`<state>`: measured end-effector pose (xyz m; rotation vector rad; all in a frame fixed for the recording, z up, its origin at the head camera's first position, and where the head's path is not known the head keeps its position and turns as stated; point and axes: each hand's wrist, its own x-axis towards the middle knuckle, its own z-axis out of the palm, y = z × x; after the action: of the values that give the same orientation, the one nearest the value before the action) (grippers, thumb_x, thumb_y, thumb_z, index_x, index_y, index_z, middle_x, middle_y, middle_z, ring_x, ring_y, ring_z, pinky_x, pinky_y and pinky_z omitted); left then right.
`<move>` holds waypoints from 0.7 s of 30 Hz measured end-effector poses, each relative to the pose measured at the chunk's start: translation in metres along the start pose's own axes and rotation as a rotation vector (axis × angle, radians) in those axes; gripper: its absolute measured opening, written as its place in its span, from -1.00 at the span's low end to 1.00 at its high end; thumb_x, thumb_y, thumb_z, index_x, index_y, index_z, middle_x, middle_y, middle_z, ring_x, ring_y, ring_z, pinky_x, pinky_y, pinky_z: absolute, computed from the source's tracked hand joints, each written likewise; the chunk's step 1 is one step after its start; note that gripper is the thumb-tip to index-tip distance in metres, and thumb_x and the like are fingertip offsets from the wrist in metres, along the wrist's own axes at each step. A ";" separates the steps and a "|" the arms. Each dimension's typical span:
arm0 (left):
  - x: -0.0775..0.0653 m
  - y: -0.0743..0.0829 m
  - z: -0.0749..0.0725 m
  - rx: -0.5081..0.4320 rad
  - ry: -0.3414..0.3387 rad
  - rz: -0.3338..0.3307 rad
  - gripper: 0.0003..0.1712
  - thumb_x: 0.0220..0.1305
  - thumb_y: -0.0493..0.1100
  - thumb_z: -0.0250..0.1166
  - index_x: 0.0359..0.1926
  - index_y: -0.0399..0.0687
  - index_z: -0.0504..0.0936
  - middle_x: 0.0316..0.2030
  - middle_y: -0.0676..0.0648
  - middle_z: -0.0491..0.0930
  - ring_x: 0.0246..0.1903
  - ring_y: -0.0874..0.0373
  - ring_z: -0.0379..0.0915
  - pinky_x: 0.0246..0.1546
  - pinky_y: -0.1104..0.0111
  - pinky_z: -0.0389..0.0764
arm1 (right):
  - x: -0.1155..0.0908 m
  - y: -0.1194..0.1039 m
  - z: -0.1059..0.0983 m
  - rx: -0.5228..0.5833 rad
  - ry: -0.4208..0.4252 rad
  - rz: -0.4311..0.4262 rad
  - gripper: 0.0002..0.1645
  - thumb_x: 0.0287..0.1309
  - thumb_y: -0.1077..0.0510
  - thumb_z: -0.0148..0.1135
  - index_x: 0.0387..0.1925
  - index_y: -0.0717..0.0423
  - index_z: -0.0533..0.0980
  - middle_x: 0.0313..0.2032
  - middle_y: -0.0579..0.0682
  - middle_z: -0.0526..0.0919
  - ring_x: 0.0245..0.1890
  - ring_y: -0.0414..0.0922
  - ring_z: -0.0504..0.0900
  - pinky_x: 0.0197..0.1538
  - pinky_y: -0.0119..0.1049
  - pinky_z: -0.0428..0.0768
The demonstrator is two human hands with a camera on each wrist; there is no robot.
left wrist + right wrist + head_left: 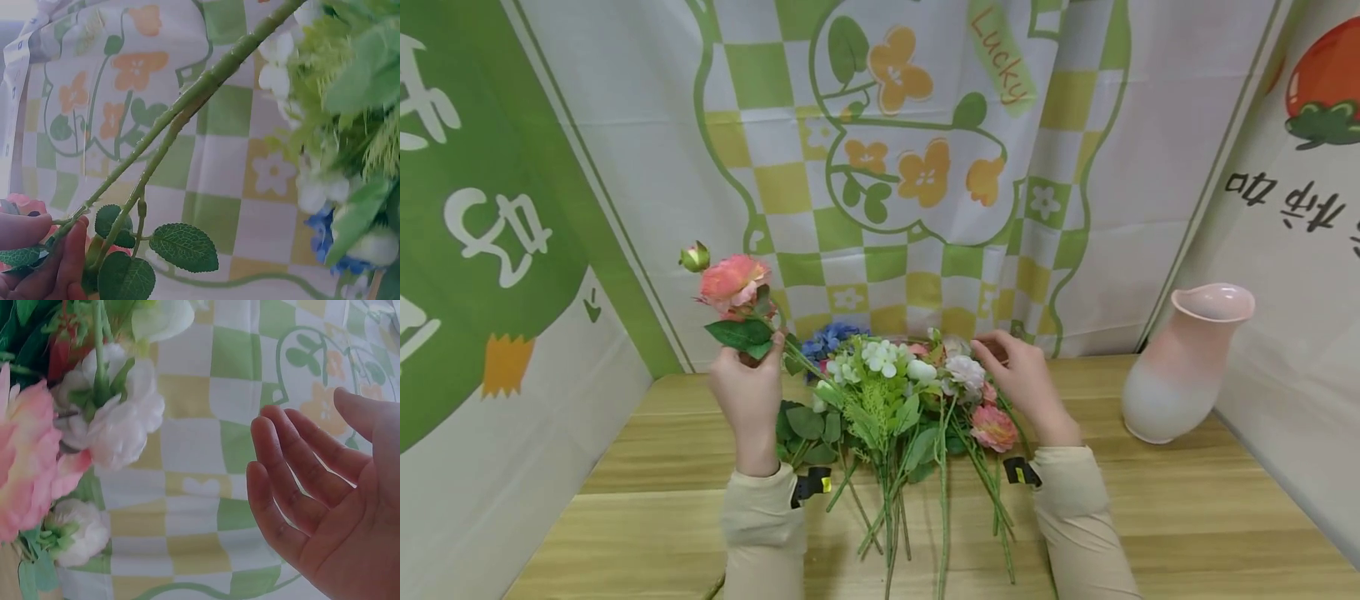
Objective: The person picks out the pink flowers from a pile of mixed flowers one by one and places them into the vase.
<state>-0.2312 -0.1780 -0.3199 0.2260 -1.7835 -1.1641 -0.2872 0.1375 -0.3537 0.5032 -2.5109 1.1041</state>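
My left hand (pixel 748 396) pinches the stem of a coral-pink peony (pixel 733 283) with a green bud and dark leaves, held up at the left of the flower pile. In the left wrist view, thumb and fingers grip the forked green stem (pixel 200 94) close to its leaves (pixel 184 247). My right hand (pixel 1022 379) hovers at the pile's right side. The right wrist view shows its fingers (pixel 306 469) loosely bent with nothing in them, apart from a white flower (pixel 122 419) and a pink flower (pixel 28 462).
Several artificial flowers lie heaped on the wooden table (pixel 655 467), among them white blossoms (pixel 883 357), blue flowers (pixel 831 337) and another pink peony (pixel 994 427), stems pointing toward me. A pink-and-white vase (pixel 1180 375) stands at the right. A printed curtain (pixel 917 275) hangs behind.
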 end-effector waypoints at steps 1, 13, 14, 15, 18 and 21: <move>-0.002 0.002 0.003 -0.013 -0.002 -0.005 -0.70 0.07 -0.20 0.43 -0.20 -0.32 0.67 -0.37 -0.23 0.71 -0.54 0.41 0.56 -0.52 0.74 0.43 | 0.000 -0.002 0.001 0.003 0.001 -0.005 -0.56 0.32 -0.16 0.04 0.00 0.04 0.55 -0.19 0.01 0.71 -0.22 -0.06 0.67 -0.13 -0.08 0.63; -0.024 0.020 0.033 -0.123 -0.045 -0.030 -0.78 0.10 -0.24 0.39 -0.23 -0.28 0.68 -0.49 -0.19 0.69 -0.69 0.23 0.50 -0.60 0.52 0.48 | 0.002 -0.019 0.010 0.030 0.087 -0.119 -0.66 0.21 -0.07 0.22 -0.10 0.04 0.61 -0.28 -0.03 0.73 -0.32 -0.15 0.68 -0.23 -0.22 0.67; -0.026 0.021 0.036 -0.136 -0.051 -0.027 -0.78 0.10 -0.25 0.39 -0.21 -0.27 0.68 -0.47 -0.18 0.70 -0.66 0.19 0.54 -0.59 0.53 0.49 | 0.002 -0.021 0.011 0.032 0.096 -0.132 -0.69 0.20 -0.04 0.24 -0.12 0.04 0.62 -0.29 -0.03 0.73 -0.34 -0.16 0.69 -0.25 -0.23 0.67; -0.027 0.021 0.038 -0.153 -0.058 -0.027 -0.77 0.11 -0.25 0.38 -0.19 -0.27 0.68 -0.44 -0.17 0.71 -0.62 0.15 0.58 -0.56 0.54 0.51 | 0.002 -0.023 0.012 0.036 0.103 -0.150 -0.71 0.20 -0.02 0.25 -0.13 0.04 0.62 -0.30 -0.03 0.74 -0.35 -0.16 0.69 -0.26 -0.23 0.67; -0.031 0.022 0.044 -0.212 -0.085 -0.034 -0.73 0.12 -0.27 0.37 -0.12 -0.26 0.67 -0.33 -0.15 0.73 -0.41 0.12 0.67 -0.44 0.57 0.56 | 0.002 -0.029 0.014 0.046 0.118 -0.190 -0.75 0.18 0.04 0.27 -0.14 0.05 0.63 -0.32 -0.04 0.74 -0.37 -0.17 0.69 -0.27 -0.24 0.67; -0.034 0.022 0.050 -0.276 -0.111 -0.036 -0.71 0.14 -0.29 0.35 -0.09 -0.29 0.65 -0.29 -0.19 0.72 -0.33 0.07 0.69 -0.38 0.57 0.59 | 0.001 -0.035 0.017 0.056 0.121 -0.225 -0.77 0.15 0.09 0.29 -0.16 0.07 0.63 -0.32 -0.03 0.75 -0.38 -0.18 0.70 -0.26 -0.23 0.68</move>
<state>-0.2459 -0.1158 -0.3271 0.0310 -1.6952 -1.4570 -0.2755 0.1021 -0.3423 0.6938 -2.2611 1.0854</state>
